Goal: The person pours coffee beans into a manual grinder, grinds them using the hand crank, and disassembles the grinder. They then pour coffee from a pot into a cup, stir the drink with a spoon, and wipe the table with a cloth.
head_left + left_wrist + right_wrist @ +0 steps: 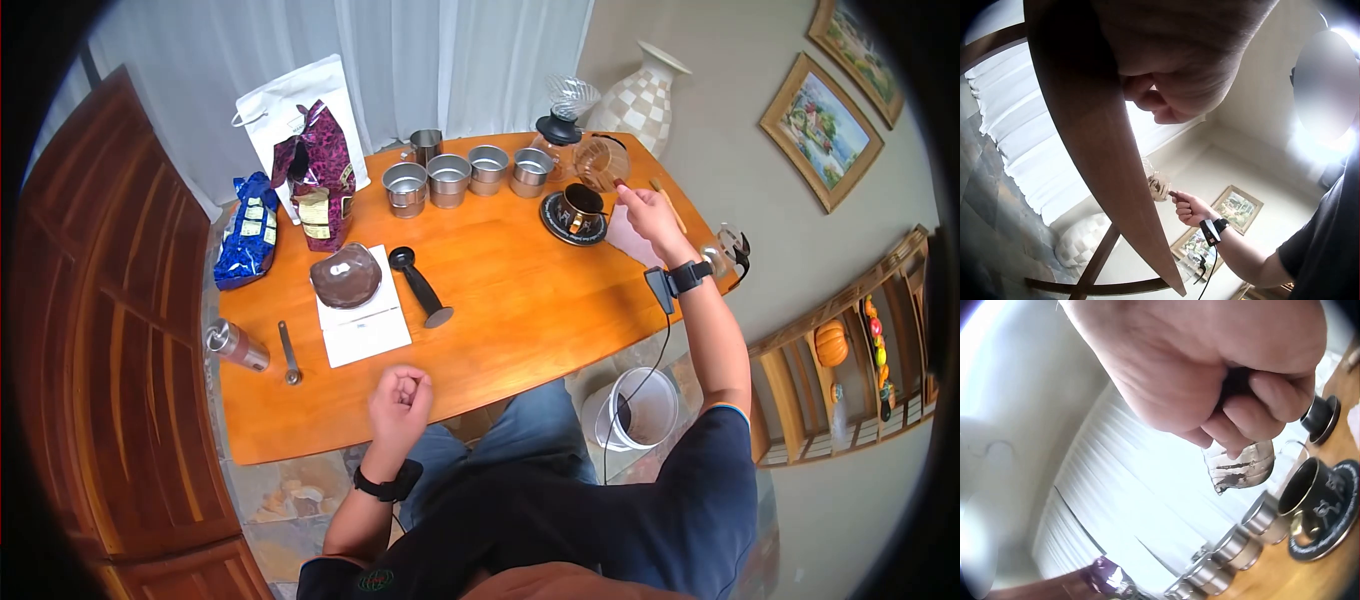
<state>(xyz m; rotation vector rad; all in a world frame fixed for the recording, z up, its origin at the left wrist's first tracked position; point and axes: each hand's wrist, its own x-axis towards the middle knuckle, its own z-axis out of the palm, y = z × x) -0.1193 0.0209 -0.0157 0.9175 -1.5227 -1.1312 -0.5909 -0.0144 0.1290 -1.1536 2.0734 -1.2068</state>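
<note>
My right hand (650, 215) grips the handle of a small glass jug (600, 163), raised and tilted beside a black cup. Dark residue streaks the glass of the jug (1239, 467) in the right wrist view. The black cup (582, 204), with a gold handle, stands upright on a black saucer (560, 228) with white lettering. Dark shade hides what the cup holds. At the table's front edge my left hand (400, 402) hovers with loosely curled fingers, holding nothing. Most of the jug's handle is hidden by my right fingers.
Several metal cups (449, 180) line the back, beside a glass dripper (572, 98). On the left are coffee bags (325, 185), a brown dish (346, 277), a black tamper-like tool (422, 287), a measuring spoon (288, 352) and a grinder (237, 345). A white bucket (640, 410) stands below.
</note>
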